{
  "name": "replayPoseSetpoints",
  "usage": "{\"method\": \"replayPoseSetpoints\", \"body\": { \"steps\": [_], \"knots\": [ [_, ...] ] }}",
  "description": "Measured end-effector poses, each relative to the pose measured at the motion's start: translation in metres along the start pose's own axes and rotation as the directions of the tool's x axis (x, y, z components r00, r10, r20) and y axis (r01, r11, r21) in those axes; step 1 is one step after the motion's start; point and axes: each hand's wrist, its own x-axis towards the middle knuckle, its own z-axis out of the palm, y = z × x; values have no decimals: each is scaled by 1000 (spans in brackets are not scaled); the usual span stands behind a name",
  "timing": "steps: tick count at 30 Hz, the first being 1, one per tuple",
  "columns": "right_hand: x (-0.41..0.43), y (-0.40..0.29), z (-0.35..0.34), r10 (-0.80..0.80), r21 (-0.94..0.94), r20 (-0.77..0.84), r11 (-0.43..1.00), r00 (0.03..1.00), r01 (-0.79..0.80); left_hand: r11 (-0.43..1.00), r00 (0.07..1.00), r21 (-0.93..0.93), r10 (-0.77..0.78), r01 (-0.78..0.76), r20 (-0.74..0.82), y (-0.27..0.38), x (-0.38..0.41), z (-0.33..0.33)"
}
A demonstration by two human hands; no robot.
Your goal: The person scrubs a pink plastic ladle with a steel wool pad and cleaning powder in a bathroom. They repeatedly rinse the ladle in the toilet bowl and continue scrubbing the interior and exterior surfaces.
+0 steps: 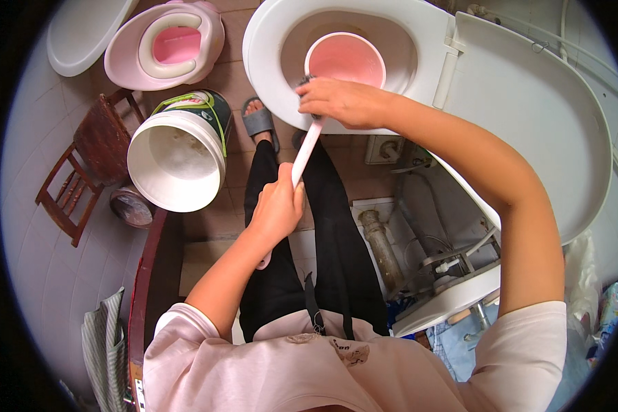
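A toilet brush (305,154) with a long white-pink handle slants up over the gap between my legs. My left hand (278,206) is closed around its handle, and the handle's pink end shows below my wrist. At the upper end, my right hand (347,102) has its fingers on the dark brush head (307,81), which they mostly cover. Just beyond that hand, a pink cup or small basin (345,59) with a white rim sits over the opening of the white toilet (268,51). My right hand overlaps the near rim of the pink vessel; whether they touch I cannot tell.
A white bucket (177,159) with a green handle lies tilted at left, near a small wooden chair (103,139). Behind it is a pink child's potty (126,62). The raised toilet lid (525,123) is at right, above a drainpipe (381,247) and a washbasin (443,309).
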Motion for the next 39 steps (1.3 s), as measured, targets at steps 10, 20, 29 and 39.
{"method": "replayPoseSetpoints", "body": {
  "steps": [10, 20, 29, 39],
  "knots": [
    [-39, -43, -18, 542, 277, -558, 836, 629, -475, 918, 957, -288, -225, 272, 184, 7, 2, 1],
    [12, -162, 84, 787, 598, -511, 614, 345, -515, 869, 991, -483, -57, 109, 121, -6, -2, 26],
    [2, -123, 60, 767, 683, -620, 426, -163, -593, 971, 999, -238, -1, 9, 33, 55, -22, 27],
    [1, -139, -6, 950, 977, -214, 208, -226, -48, 966, 952, 93, 253, -240, -171, 92, -57, 11]
  ]
}}
